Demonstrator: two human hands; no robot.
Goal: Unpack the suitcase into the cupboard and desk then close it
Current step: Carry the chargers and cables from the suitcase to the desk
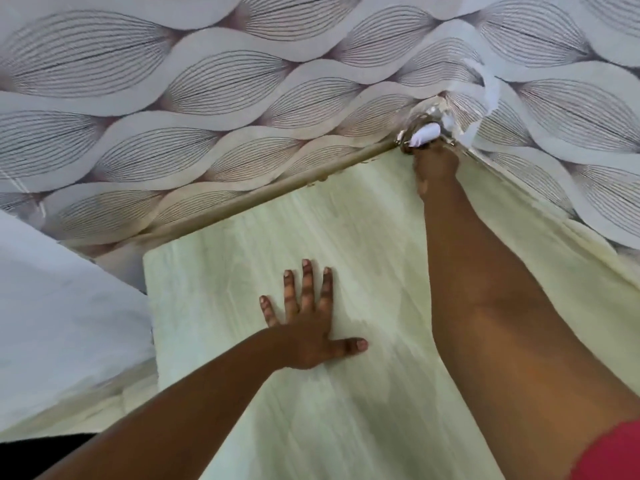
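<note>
The pale wood-grain desk top (249,393) fills the lower middle of the view and runs into a corner of the room. My left hand (311,327) lies flat on it with the fingers spread and nothing in it. My right hand (434,166) reaches into the far corner of the desk, its fingers closed around a small white object (425,135) with something shiny and clear beside it. What the object is cannot be made out. No suitcase or cupboard is in view.
Leaf-patterned wallpaper (207,98) covers both walls behind the desk, torn and peeling at the corner (488,88). A white cloth surface (52,306) lies to the left of the desk. A bit of red clothing (616,452) shows at the bottom right.
</note>
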